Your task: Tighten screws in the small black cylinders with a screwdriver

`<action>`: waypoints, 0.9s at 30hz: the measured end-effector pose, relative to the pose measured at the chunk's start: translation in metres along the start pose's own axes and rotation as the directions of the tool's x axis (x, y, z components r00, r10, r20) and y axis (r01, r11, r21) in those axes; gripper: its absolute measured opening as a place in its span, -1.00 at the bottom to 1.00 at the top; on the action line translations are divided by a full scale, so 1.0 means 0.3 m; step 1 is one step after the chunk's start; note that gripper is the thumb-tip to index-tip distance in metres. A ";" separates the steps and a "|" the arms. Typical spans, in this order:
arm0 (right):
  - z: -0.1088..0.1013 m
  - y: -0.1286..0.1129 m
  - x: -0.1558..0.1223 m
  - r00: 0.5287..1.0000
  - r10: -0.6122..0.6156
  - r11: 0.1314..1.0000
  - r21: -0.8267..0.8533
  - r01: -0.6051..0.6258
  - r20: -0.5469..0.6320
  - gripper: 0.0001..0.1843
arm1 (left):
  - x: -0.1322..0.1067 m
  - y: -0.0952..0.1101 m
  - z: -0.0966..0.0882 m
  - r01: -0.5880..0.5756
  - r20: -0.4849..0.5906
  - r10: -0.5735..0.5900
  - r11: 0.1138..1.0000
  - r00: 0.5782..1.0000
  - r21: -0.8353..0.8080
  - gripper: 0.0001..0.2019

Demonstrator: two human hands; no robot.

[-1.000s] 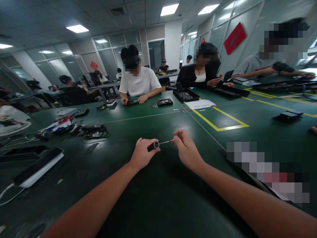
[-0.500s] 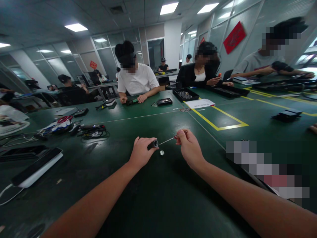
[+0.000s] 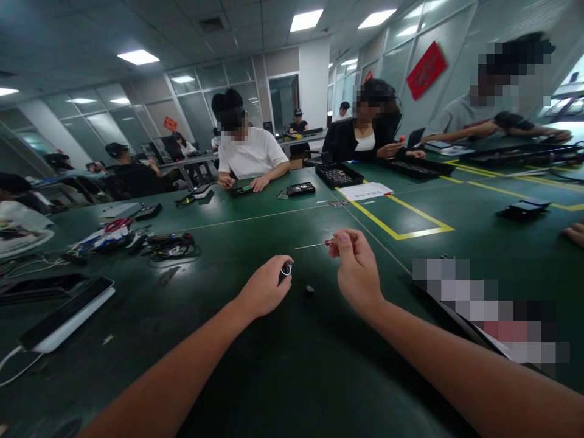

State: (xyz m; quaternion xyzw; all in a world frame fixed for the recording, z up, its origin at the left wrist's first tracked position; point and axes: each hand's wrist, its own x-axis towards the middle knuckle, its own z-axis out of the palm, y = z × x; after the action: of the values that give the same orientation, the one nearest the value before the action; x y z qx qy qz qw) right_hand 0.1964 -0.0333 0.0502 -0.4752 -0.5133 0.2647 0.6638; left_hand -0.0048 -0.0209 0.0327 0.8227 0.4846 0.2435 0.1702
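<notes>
Gripping black cylinder (image 3: 285, 271) in left hand (image 3: 263, 287), pale-rimmed end showing. Right hand (image 3: 359, 269) grip closed around red-handled screwdriver (image 3: 329, 243), tip clear. Small dark part (image 3: 309, 290) on bench (image 3: 269, 377) between hands.

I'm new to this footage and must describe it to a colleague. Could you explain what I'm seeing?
There's no machine here, just a person's two bare hands. Every picture comes from one camera worn on that person's head, looking forward and down. The left hand holds a dark, ring-ended cylinder; the right hand grips a red-handled tool with a long, thin front end. A small dark piece lies on the green table between the hands. Off to the left are tangled cables and a black-and-white device.
</notes>
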 end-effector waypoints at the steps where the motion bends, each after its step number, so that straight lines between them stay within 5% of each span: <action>1: 0.000 -0.002 0.000 1.000 -0.013 1.000 0.006 0.013 0.000 -0.74 | 0.000 0.013 0.001 0.001 0.037 -0.002 1.000 0.999 0.012 -0.70; 10: -0.001 0.005 0.002 1.000 -0.002 1.000 -0.010 0.002 0.022 -0.75 | 0.024 0.062 0.057 -0.071 0.253 0.021 0.979 0.967 0.190 -0.72; 15: -0.001 0.012 0.001 0.998 0.010 1.000 -0.001 -0.010 0.056 -0.75 | 0.037 0.068 0.031 -0.038 0.301 -0.021 0.981 0.953 0.189 -0.78; 21: 0.001 0.019 0.008 0.997 0.023 1.000 -0.009 -0.023 0.080 -0.74 | 0.013 0.006 -0.046 0.207 0.315 -0.154 0.968 0.937 -0.144 -0.71; 27: -0.001 0.031 0.013 0.991 0.051 0.998 -0.035 -0.046 0.127 -0.71 | -0.060 -0.093 -0.161 0.457 0.233 -0.393 0.742 0.889 -0.491 -0.70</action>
State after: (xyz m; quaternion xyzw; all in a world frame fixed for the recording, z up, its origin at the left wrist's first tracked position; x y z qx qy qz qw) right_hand 0.1993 -0.0263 0.0434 -0.4802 -0.5474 0.3024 0.6150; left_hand -0.0593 -0.0214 0.0539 0.6226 0.5616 0.2753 0.4703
